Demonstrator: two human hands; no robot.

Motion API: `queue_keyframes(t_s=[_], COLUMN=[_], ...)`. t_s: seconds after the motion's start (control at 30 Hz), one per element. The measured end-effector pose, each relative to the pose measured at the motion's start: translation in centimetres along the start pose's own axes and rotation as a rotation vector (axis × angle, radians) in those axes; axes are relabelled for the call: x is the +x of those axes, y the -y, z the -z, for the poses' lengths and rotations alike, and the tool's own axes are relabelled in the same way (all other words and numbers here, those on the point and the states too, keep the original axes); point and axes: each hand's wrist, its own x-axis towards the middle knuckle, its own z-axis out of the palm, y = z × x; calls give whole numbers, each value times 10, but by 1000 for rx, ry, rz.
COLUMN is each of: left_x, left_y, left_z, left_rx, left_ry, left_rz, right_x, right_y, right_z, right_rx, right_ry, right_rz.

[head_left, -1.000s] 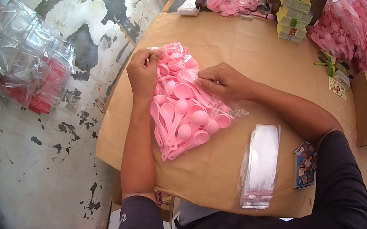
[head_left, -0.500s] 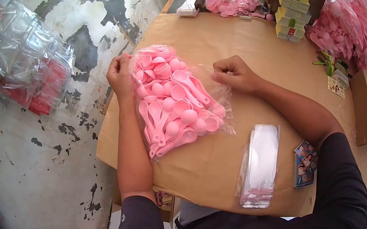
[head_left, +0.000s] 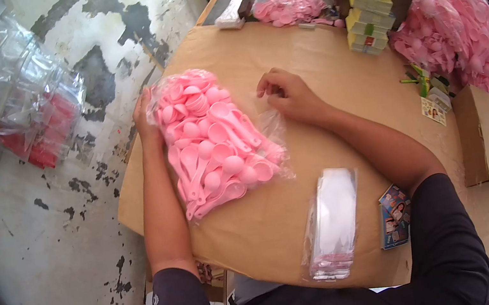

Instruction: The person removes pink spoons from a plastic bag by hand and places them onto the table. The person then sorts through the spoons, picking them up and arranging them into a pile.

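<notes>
A clear plastic bag of pink plastic spoons (head_left: pixel 211 145) lies on the brown-covered table in front of me. My left hand (head_left: pixel 144 114) holds the upper left side of this bag; its fingertips are hidden behind the plastic. To the right of the bag, my right hand (head_left: pixel 288 92) is raised with loosely bent fingers slightly apart and nothing in them. It is near the bag's loose plastic edge. Nearer my body lies a stack of flat clear packets with white inside (head_left: pixel 334 215). Beside my right elbow is a small printed box (head_left: pixel 394 216).
Another bag of pink spoons (head_left: pixel 284 0) sits at the table's far edge. Stacked yellow-and-white boxes (head_left: pixel 368 9) and big bags of pink pieces (head_left: pixel 457 33) stand at the right, with a cardboard box (head_left: pixel 484 135). Clear packets (head_left: pixel 30 91) hang on the left wall.
My right hand has let go of the bag's plastic edge and its fingers have loosened. My left hand's fingers have slipped out of sight behind the bag. The whole view has shifted slightly.
</notes>
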Motion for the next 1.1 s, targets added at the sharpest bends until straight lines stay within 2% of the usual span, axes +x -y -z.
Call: queue_keyframes(t_s=[0.07, 0.1, 0.17, 0.23, 0.3, 0.37, 0.4, 0.47, 0.5, 0.57, 0.6, 0.63, 0.73, 0.87, 0.93, 1.1], left_x=[6, 5, 5, -1, -11, -18, -21, -30, -34, -35, -32, -29, -23, -19, -20, -19], left_y=[11, 16, 17, 7, -6, -12, -12, -17, -16, -16, -11, -7, 2, 3, 5, 7], left_z=[0, 3, -2, -5, -17, -31, -37, -48, -52, -56, -53, -51, -47, -45, -41, -43], left_rx=[-71, -119, -148, -216, -237, -259, -238, -188, -190, -173, -148, -149, -189, -96, -5, -93], left_ry=[107, 193, 238, 338, 349, 362, 371, 396, 394, 450, 472, 471, 474, 415, 385, 389], left_rz=[-4, -1, -4, 104, 161, 216, 219, 214, 215, 237, 198, 195, 200, 144, 121, 139], right_x=[0, -1, 0, 0, 1, 1, 1, 1, 0, -3, -3, -4, -4, -4, -5, -5], right_y=[3, 8, 17, 17, 17, 18, 18, 21, 25, 33, 32, 34, 44, 48, 54, 43], right_z=[-3, -4, -2, 0, 1, 2, 3, 6, 4, -4, -6, -9, -11, -10, -7, -9], right_rx=[-106, -116, -97, -93, -88, -87, -90, -159, -159, -18, -70, -73, -114, -50, 59, 234], right_ry=[-95, -100, -183, -189, -189, -201, -199, -86, -82, 66, 166, 167, 349, 327, 335, 330], right_rz=[64, 55, 25, 7, -6, 138, 136, 405, 404, 429, 397, 399, 331, 323, 175, 42])
